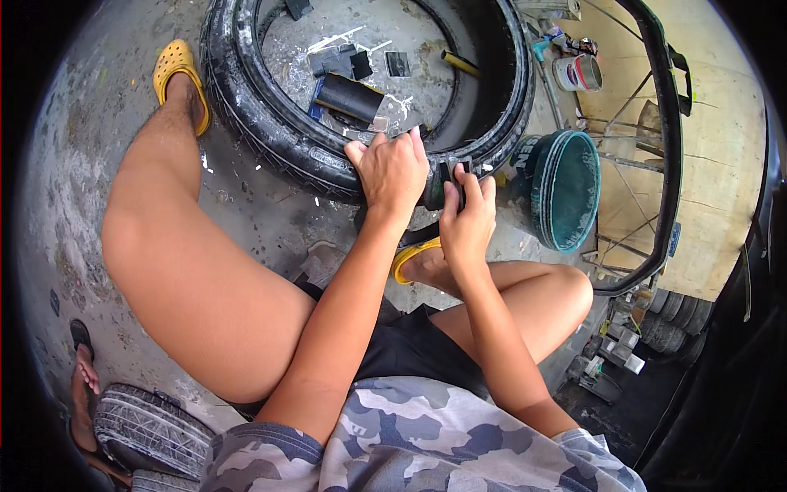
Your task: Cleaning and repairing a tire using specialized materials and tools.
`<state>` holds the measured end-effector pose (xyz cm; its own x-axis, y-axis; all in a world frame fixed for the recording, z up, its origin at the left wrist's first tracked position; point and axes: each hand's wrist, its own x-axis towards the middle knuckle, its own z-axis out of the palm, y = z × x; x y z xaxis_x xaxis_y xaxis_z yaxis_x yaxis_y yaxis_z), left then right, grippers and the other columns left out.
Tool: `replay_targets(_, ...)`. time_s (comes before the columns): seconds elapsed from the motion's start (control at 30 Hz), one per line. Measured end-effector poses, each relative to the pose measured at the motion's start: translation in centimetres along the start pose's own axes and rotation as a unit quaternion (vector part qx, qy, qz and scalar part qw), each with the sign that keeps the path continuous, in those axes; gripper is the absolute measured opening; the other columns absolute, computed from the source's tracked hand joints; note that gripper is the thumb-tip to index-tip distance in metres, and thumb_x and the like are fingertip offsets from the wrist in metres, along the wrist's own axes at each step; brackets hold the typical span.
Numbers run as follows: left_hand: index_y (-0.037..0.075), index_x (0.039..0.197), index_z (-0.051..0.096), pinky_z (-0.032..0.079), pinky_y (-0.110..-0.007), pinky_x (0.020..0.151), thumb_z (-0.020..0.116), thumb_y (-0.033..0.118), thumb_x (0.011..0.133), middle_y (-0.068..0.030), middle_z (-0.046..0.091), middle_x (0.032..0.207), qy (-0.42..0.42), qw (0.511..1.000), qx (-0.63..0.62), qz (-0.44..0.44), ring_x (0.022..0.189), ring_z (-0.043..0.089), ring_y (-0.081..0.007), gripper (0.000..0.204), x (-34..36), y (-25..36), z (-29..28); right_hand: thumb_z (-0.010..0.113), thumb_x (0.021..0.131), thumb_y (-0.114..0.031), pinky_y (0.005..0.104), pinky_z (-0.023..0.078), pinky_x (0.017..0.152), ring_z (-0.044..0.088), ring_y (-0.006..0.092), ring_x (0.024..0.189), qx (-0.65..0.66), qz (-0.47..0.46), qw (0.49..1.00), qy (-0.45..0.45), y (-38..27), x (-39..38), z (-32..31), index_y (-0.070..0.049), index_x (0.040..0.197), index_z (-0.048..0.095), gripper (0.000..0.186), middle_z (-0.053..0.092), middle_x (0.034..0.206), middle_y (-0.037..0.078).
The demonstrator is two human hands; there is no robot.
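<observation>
A large black tire [246, 123] lies on its side in front of me, with dark scraps, a curved black piece [348, 98] and a yellow-edged tube [459, 63] inside its ring. My left hand [392, 168] grips the tire's near rim, its fingers curled over the edge. Just right of it, my right hand [469, 213] holds a small black object [447, 176] against the outside of the tire. My fingers partly cover that object, so its exact shape is unclear.
A teal bucket [564, 189], a small white pail [577, 73] and a metal-framed board [697, 164] are on the right. Tires [672, 320] and metal parts lie lower right. At lower left are more tires [147, 430] and another person's sandalled foot [84, 365].
</observation>
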<state>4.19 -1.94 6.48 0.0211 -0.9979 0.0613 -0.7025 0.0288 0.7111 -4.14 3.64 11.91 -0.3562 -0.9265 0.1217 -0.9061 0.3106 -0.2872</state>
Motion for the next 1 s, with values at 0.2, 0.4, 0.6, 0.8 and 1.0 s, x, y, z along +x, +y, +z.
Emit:
replay_targets(0.2, 0.008, 0.069, 0.072, 0.035, -0.046, 0.079, 0.053, 0.028, 0.098, -0.0139, 0.066, 0.064, 0.02, 1.0, 0.012, 0.01, 0.071, 0.065, -0.0293, 0.04, -0.2, 0.0, 0.2, 0.063, 0.093, -0.017, 0.0499, 0.052, 0.068, 0.062, 0.0404, 0.087, 0.0, -0.011, 1.0, 0.012, 0.0, -0.8, -0.7, -0.008, 0.116, 0.065, 0.025, 0.055, 0.101, 0.018)
replay_targets(0.4, 0.01, 0.068, 0.069, 0.033, -0.045, 0.081, 0.056, 0.031, 0.096, -0.0104, 0.065, 0.064, 0.02, 0.999, -0.004, 0.036, 0.074, 0.062, -0.0277, 0.037, -0.2, -0.2, 0.0, 0.066, 0.09, -0.019, 0.0487, 0.053, 0.084, 0.063, 0.0399, 0.099, -0.009, -0.036, 0.999, -0.019, 1.4, 4.1, -1.4, -0.009, 0.108, 0.069, 0.021, 0.059, 0.107, 0.019)
replay_targets(0.6, 0.012, 0.064, 0.059, 0.03, -0.042, 0.082, 0.066, 0.037, 0.091, -0.0011, 0.06, 0.063, 0.013, 0.993, -0.047, 0.104, 0.073, 0.058, -0.0243, 0.037, -0.1, 0.0, 0.1, 0.073, 0.088, -0.021, 0.0375, 0.053, 0.088, 0.07, 0.0292, 0.099, 0.038, -0.034, 0.998, -0.022, 15.9, 13.5, -12.3, -0.006, 0.114, 0.07, 0.03, 0.073, 0.106, 0.019)
replay_targets(0.8, 0.011, 0.076, 0.057, 0.03, -0.039, 0.08, 0.075, 0.041, 0.082, 0.0004, 0.058, 0.073, -0.059, 0.984, -0.048, 0.16, 0.075, 0.056, -0.0207, 0.036, 0.1, 0.0, -0.3, 0.071, 0.092, -0.021, 0.0295, 0.052, 0.072, 0.065, 0.0157, 0.078, 0.189, 0.298, 0.917, -0.188, 31.3, 15.5, -14.2, -0.006, 0.111, 0.067, 0.024, 0.068, 0.094, 0.003)
replay_targets(1.0, 0.012, 0.082, 0.065, 0.033, -0.036, 0.082, 0.078, 0.037, 0.079, -0.0006, 0.065, 0.078, -0.169, 0.969, -0.044, 0.175, 0.079, 0.06, -0.0176, 0.029, 0.6, 0.0, -0.8, 0.061, 0.095, -0.012, 0.0316, 0.055, 0.08, 0.065, 0.0162, 0.089, 0.344, 0.377, 0.778, -0.366, 42.0, 14.6, -5.0, -0.009, 0.122, 0.06, 0.027, 0.067, 0.1, 0.002)
